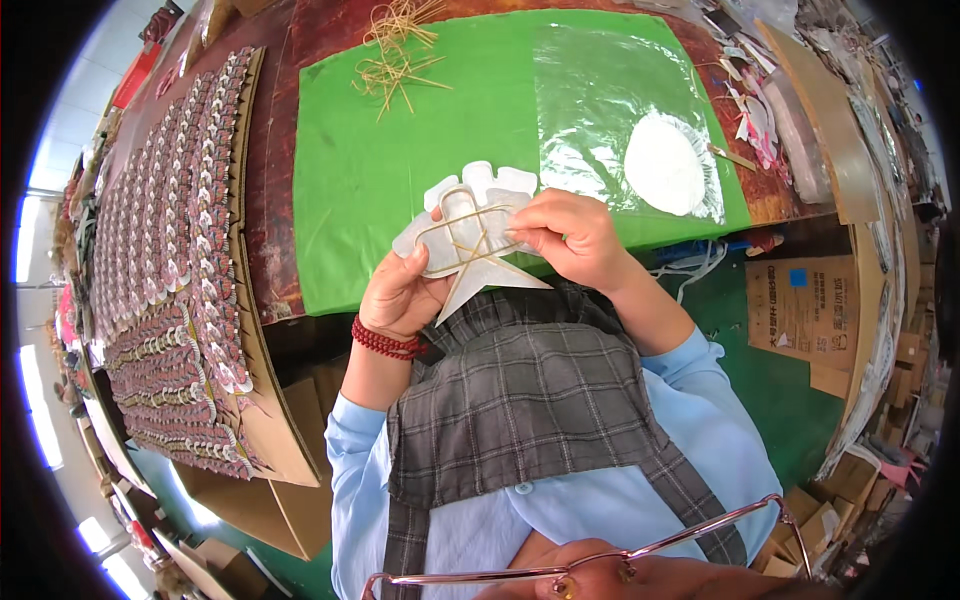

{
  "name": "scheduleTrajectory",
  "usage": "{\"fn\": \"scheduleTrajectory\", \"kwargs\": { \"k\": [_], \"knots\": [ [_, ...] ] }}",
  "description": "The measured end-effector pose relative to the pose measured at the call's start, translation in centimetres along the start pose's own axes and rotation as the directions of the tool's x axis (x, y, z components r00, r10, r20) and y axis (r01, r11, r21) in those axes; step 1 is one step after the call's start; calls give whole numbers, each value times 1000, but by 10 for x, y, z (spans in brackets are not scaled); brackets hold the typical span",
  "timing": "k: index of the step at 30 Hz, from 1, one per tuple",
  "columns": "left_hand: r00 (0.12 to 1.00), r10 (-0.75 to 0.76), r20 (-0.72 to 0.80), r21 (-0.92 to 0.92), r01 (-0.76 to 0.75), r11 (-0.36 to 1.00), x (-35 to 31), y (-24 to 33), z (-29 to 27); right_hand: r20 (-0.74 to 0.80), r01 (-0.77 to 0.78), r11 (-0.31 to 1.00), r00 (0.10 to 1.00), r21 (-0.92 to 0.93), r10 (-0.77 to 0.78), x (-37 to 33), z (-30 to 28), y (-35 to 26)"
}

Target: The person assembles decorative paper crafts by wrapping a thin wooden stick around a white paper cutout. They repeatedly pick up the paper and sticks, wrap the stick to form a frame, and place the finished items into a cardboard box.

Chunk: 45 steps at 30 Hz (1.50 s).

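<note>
One white cutout [480, 277], held up at the frame's centre.
The left hand [405, 292] pinches its left edge; the right hand [575, 235] has thumb and forefinger pressed together beside the bent strips [465, 219], their grip unclear. Positioning those strips seems the step in hand; the next move probably calls for keeping the cutout steady.

A white, lobed cutout [484, 273], its near end a forked tail, carries thin, bent tan strips [469, 217] across its face.
</note>
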<state>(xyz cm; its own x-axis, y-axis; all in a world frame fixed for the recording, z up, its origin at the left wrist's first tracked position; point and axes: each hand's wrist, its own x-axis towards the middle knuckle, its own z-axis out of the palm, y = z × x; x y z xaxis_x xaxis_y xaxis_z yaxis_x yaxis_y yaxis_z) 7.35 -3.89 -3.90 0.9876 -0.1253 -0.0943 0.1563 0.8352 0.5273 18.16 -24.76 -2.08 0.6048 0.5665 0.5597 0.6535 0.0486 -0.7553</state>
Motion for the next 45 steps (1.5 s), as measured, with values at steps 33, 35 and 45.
{"fn": "scheduleTrajectory", "kwargs": {
  "k": [33, 35, 45],
  "knots": [
    [998, -58, -5, -26, 58, 998, -1, 6, 3, 23, -30, 998, 999, -58, 31, -1, 3, 3],
    [999, -52, -10, -23, 51, 998, -1, 6, 3, 19, -14, 998, 1000, -64, 16, -2, 3, 5],
    [994, -66, 84, -202, 82, 976, -2, 3, -10, 22, -5, 999, 1000, -36, 6, 0, 4, 2]
  ]
}}
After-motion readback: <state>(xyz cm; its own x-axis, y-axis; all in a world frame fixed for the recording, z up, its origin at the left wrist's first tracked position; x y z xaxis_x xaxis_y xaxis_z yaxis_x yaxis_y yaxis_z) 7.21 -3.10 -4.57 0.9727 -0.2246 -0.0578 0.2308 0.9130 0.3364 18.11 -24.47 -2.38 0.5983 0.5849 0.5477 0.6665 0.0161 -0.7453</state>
